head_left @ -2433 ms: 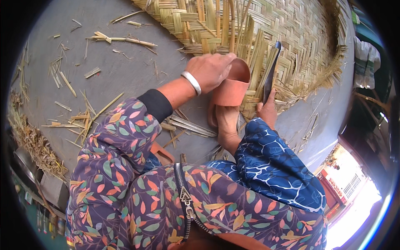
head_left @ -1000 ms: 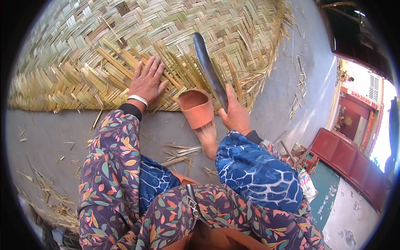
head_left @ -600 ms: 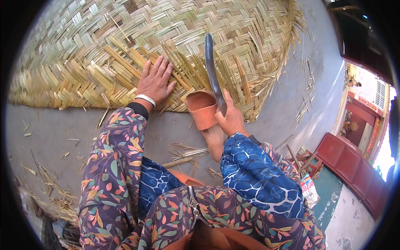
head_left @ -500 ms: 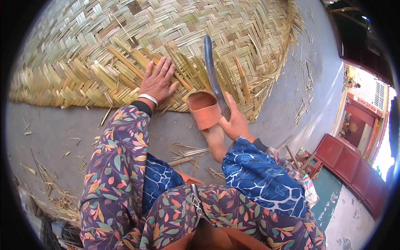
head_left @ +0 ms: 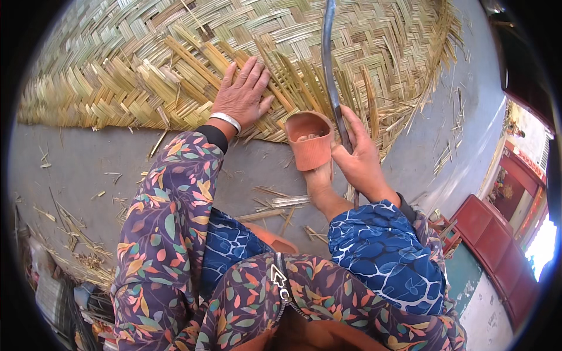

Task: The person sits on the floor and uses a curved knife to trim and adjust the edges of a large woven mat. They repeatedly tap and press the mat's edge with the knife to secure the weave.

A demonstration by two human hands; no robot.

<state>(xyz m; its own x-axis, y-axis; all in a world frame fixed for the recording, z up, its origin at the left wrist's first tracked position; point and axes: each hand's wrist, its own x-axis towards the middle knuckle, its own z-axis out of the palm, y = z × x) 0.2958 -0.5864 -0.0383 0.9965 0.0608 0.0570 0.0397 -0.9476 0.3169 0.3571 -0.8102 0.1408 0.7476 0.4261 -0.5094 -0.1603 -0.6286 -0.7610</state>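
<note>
A large woven mat [head_left: 234, 26] of split pale-green and yellow strips covers the upper part of the view. My left hand [head_left: 243, 96], a silver bangle at its wrist, rests flat on the mat near its close edge, fingers stretched among loose strip ends. My right hand [head_left: 363, 158] is wrapped round a long, slightly curved dark metal bar [head_left: 329, 55], which points away over the mat, its far end past the frame's top. Whether it has a cutting edge I cannot tell. My foot in an orange slipper [head_left: 312, 149] stands at the mat's edge, just left of my right hand.
Cut strips [head_left: 287, 202] lie scattered on the grey concrete floor [head_left: 82, 169]. My other slipper [head_left: 272, 238] shows below. A red panelled bench-like piece [head_left: 492, 251] stands at the right, near a doorway. Assorted clutter [head_left: 55, 298] fills the lower left.
The view has shifted, so the mat and both hands sit farther right and higher. The bar has turned a little more upright. My left hand stays on the mat.
</note>
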